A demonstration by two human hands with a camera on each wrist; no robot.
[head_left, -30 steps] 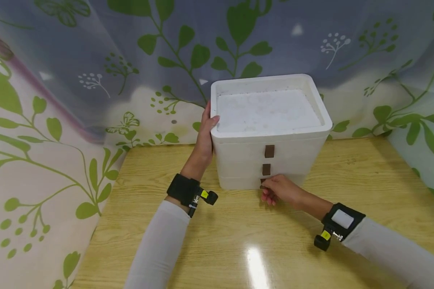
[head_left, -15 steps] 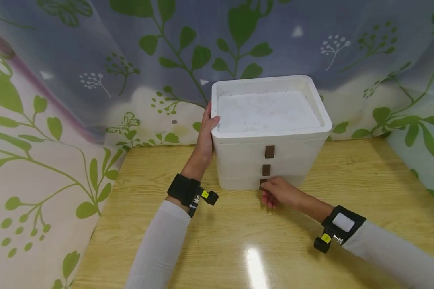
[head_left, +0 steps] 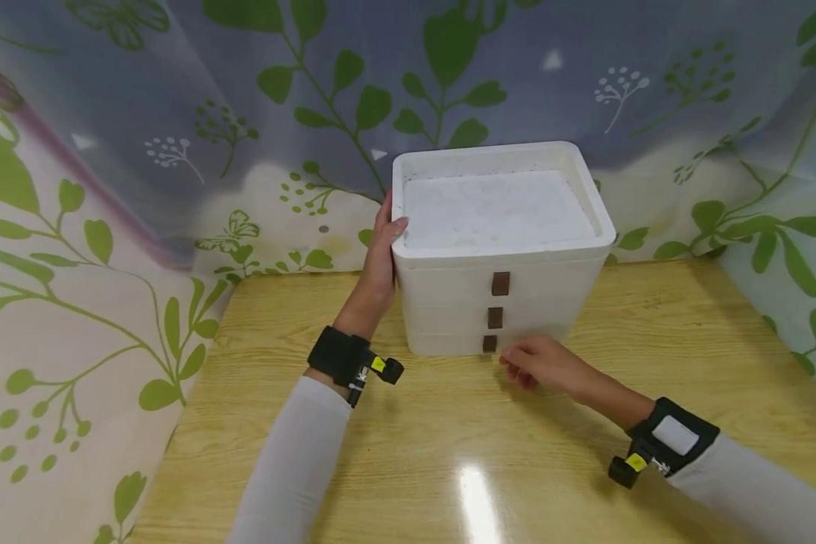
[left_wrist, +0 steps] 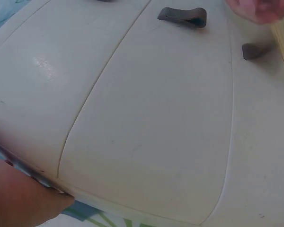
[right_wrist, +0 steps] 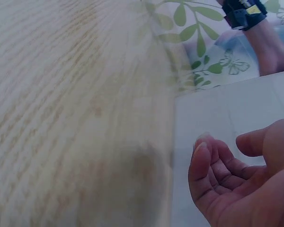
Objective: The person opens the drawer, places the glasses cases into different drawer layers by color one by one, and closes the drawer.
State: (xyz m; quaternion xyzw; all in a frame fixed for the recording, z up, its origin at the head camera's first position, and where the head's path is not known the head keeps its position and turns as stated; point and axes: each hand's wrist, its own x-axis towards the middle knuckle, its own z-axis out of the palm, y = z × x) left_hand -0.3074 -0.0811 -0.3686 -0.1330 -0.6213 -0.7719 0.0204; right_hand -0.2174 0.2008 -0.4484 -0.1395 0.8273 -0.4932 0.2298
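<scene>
A white drawer unit (head_left: 449, 295) stands on the table with its drawers closed. Down its front run a top brown pull tab (head_left: 500, 283), a middle tab (head_left: 495, 317) and a bottom tab (head_left: 489, 344). My left hand (head_left: 378, 261) grips the unit's left side, the thumb over its top rim. Just right of the bottom tab, a small gap away, hovers my right hand (head_left: 542, 364). Its fingers are loosely curled around nothing, as the right wrist view of this hand (right_wrist: 241, 184) confirms. The left hand's fingers behind the side are partly hidden.
The unit's top is a recessed tray with a raised rim (head_left: 503, 249). Under it lies a wood-grain table (head_left: 299, 423) with a bright light reflection. A leaf-patterned cloth (head_left: 279, 136) hangs close behind the unit and down both sides.
My right hand has let go of the bottom tab and moved slightly right, uncovering it. My left hand keeps its place on the unit. The head view has shifted a little.
</scene>
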